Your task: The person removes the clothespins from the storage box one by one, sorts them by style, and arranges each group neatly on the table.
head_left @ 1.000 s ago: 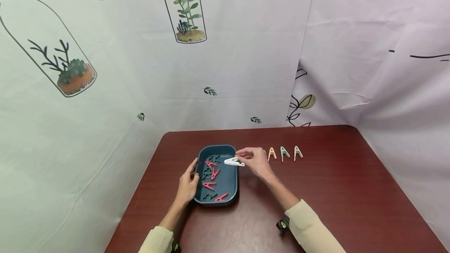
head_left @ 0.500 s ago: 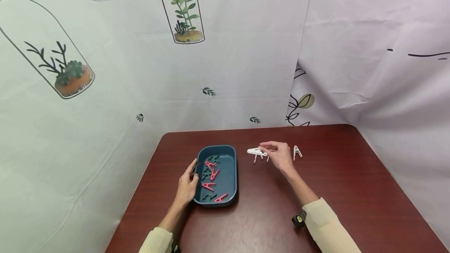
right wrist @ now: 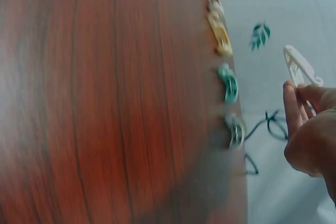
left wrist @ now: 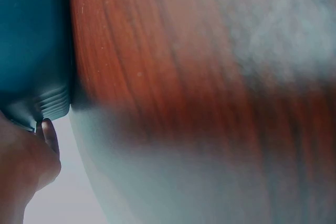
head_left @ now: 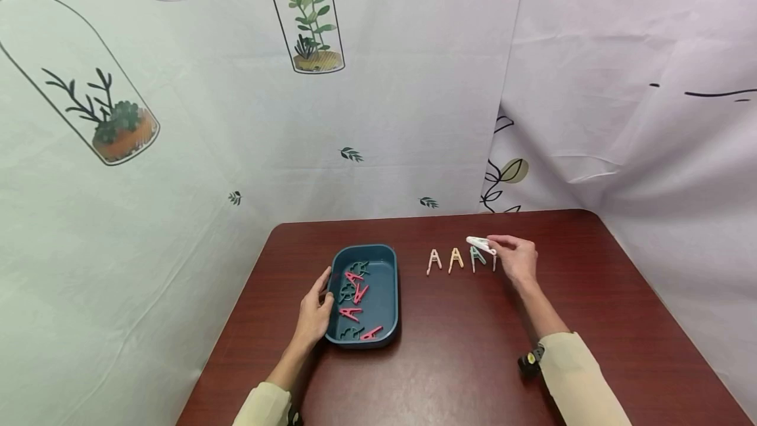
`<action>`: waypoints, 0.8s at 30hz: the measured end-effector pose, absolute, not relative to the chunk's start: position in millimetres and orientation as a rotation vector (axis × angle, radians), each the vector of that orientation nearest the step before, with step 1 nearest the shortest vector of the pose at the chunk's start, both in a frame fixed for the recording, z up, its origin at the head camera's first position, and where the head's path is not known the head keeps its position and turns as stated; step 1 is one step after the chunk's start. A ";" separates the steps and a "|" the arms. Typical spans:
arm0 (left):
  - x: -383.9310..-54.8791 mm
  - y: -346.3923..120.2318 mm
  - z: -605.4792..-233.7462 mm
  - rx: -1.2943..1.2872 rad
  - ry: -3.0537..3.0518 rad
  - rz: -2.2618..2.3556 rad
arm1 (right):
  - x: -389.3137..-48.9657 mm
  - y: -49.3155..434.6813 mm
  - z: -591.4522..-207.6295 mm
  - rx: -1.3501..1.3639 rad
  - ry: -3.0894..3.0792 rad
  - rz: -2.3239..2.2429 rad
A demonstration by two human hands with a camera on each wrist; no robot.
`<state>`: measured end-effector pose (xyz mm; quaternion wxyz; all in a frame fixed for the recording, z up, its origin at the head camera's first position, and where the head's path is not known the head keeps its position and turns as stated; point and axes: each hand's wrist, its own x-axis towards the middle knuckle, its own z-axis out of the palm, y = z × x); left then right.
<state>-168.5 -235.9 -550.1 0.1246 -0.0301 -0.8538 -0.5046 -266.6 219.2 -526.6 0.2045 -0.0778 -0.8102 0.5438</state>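
My right hand (head_left: 516,260) pinches a white clothespin (head_left: 480,244) between thumb and fingertips, above the row of clothespins. In the right wrist view this clothespin (right wrist: 299,66) is held clear of the table. Below it stand a green clothespin (head_left: 476,259) and a pale one (right wrist: 234,131), which the hand partly covers in the head view. Further left in the row are a yellow clothespin (head_left: 455,260) and a pale pink one (head_left: 434,261). My left hand (head_left: 315,311) grips the left side of a dark blue tray (head_left: 387,294); the left wrist view shows its corner.
Inside the tray lie several red clothespins (head_left: 351,313) and dark green ones (head_left: 353,333), mostly along its left half. The brown table (head_left: 461,347) ends at a printed cloth backdrop (head_left: 384,117) behind and at both sides.
My right hand has carried the white clothespin rightward from over the tray, along the row, to its right end. A pale pink clothespin at the row's left end has come into sight. The left hand stays put.
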 end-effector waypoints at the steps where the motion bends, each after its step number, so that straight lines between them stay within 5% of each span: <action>1: -168.5 -236.2 -550.1 -0.092 -2.489 -1.471 | -267.0 224.4 -527.6 -0.260 -2.255 1.503; 24: -168.7 -238.0 -552.7 -0.092 -2.489 -1.475 | -262.8 264.6 -559.8 -0.718 -2.046 1.436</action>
